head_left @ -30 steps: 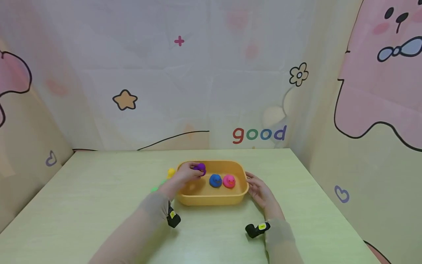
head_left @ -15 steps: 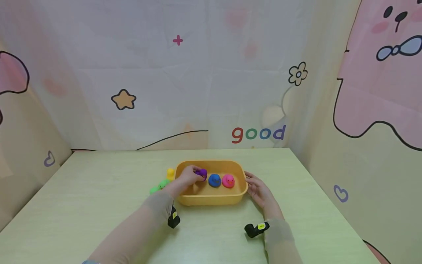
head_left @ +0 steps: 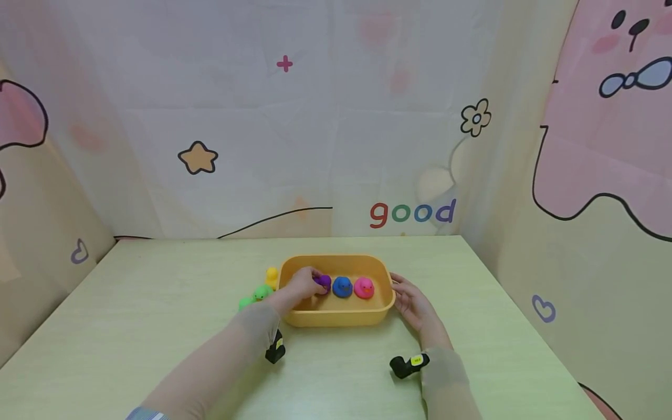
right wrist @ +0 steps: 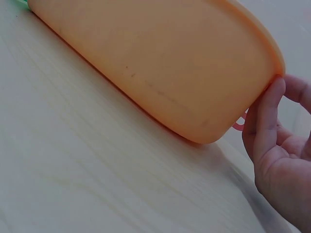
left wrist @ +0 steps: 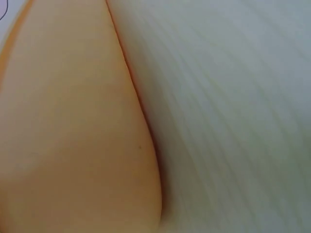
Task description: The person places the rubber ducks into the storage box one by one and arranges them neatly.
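Note:
A yellow-orange plastic bin (head_left: 336, 319) stands on the table in the head view. Inside it, my left hand (head_left: 301, 284) pinches a purple toy duck (head_left: 325, 283) low over the bin's floor, partly covering it. Beside that duck sit a blue toy duck (head_left: 342, 287) and a pink toy duck (head_left: 364, 287), lined up to the right. My right hand (head_left: 416, 306) rests its fingertips against the bin's right end. The right wrist view has these fingers (right wrist: 265, 116) relaxed, touching the bin's outer wall (right wrist: 160, 73) just under the rim. Only the bin's side fills the left wrist view.
Left of the bin, on the table (head_left: 173, 303), are a yellow toy duck (head_left: 271, 277) and two green toy ducks (head_left: 262, 293), partly behind the left forearm. A printed cloth backdrop (head_left: 336, 146) closes off the back and sides.
The left hand has lowered the purple duck, bringing it down and slightly right to beside the blue duck. The green ducks show more now. The right hand stays at the bin's end.

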`<state>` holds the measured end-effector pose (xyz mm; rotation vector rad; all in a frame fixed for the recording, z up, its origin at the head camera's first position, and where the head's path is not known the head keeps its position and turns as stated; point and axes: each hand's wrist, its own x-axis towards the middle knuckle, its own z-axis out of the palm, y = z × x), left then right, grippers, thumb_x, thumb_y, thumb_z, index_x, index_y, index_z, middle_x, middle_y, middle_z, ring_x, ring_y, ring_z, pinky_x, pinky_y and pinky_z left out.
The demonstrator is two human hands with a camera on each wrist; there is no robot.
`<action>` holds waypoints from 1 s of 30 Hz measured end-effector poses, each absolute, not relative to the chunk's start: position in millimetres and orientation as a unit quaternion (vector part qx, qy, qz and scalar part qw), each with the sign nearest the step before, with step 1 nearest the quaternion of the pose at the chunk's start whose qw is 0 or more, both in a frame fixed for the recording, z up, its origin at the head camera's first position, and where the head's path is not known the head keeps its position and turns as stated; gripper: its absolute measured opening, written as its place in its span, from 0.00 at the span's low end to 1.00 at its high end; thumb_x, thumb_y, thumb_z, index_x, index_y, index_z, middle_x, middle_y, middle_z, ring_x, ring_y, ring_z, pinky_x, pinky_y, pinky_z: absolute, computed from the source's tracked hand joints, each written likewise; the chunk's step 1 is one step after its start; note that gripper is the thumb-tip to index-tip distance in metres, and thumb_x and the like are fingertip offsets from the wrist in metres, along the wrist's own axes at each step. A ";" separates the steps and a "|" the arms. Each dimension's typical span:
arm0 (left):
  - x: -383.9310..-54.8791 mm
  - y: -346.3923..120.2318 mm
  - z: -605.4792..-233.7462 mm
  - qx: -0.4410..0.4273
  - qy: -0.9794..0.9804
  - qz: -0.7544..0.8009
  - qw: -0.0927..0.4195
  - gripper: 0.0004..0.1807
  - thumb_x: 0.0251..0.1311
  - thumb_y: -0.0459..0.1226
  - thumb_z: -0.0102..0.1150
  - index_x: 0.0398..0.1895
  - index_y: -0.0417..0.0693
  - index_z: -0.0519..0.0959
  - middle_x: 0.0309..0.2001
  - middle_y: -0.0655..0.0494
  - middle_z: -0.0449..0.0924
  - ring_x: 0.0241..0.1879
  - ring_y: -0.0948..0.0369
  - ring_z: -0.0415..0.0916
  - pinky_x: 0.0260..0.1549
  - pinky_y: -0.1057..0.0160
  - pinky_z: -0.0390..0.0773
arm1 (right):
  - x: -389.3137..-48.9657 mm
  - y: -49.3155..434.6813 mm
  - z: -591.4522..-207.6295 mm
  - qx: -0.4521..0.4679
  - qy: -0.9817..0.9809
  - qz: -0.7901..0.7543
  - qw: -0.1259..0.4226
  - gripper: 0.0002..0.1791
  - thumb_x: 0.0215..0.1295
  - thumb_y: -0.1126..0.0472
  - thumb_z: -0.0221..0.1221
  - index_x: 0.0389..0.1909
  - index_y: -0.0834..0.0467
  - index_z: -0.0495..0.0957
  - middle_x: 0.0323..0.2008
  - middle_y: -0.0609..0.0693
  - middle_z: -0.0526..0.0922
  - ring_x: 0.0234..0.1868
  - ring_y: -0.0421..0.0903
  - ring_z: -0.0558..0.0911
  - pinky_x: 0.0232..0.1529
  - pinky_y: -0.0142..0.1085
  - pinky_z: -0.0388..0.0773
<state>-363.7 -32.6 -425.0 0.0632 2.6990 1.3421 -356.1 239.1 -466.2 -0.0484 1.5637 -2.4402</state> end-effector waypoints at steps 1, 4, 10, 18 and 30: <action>-362.8 -32.6 -424.3 0.021 0.895 0.440 0.063 0.20 0.54 0.30 0.68 0.50 0.33 0.77 0.50 0.40 0.79 0.52 0.49 0.75 0.59 0.54 0.73 | -356.0 239.1 -466.0 -0.016 0.535 -0.836 0.122 0.23 0.74 0.70 0.41 0.68 0.62 0.56 0.42 0.44 0.79 0.35 0.33 0.80 0.37 0.21 0.79; -362.0 -32.9 -423.2 0.019 0.903 0.425 0.063 0.20 0.54 0.31 0.68 0.50 0.34 0.77 0.50 0.41 0.79 0.51 0.49 0.75 0.58 0.54 0.74 | -354.4 238.6 -463.3 -0.014 0.529 -0.839 0.128 0.24 0.74 0.70 0.41 0.69 0.63 0.54 0.43 0.44 0.79 0.36 0.34 0.81 0.38 0.22 0.79; -362.4 -33.8 -422.5 0.009 0.922 0.381 0.064 0.21 0.52 0.33 0.70 0.49 0.35 0.78 0.49 0.42 0.80 0.52 0.48 0.73 0.58 0.53 0.71 | -345.9 236.3 -451.1 -0.021 0.528 -0.836 0.147 0.31 0.73 0.70 0.42 0.74 0.66 0.45 0.43 0.44 0.79 0.38 0.34 0.81 0.40 0.22 0.79; -357.6 -36.9 -410.9 0.030 0.912 0.399 0.086 0.28 0.50 0.30 0.71 0.56 0.37 0.75 0.54 0.41 0.77 0.53 0.48 0.72 0.59 0.52 0.72 | -341.7 234.5 -445.6 -0.024 0.537 -0.830 0.146 0.31 0.73 0.70 0.43 0.74 0.67 0.45 0.43 0.44 0.79 0.37 0.34 0.81 0.40 0.22 0.79; -351.4 -67.3 -362.6 0.148 0.907 0.367 0.144 0.28 0.59 0.38 0.64 0.62 0.38 0.72 0.64 0.37 0.71 0.64 0.43 0.68 0.65 0.45 0.66 | -343.2 235.8 -447.3 -0.030 0.538 -0.829 0.149 0.31 0.73 0.69 0.42 0.73 0.66 0.45 0.42 0.43 0.80 0.36 0.34 0.80 0.41 0.22 0.79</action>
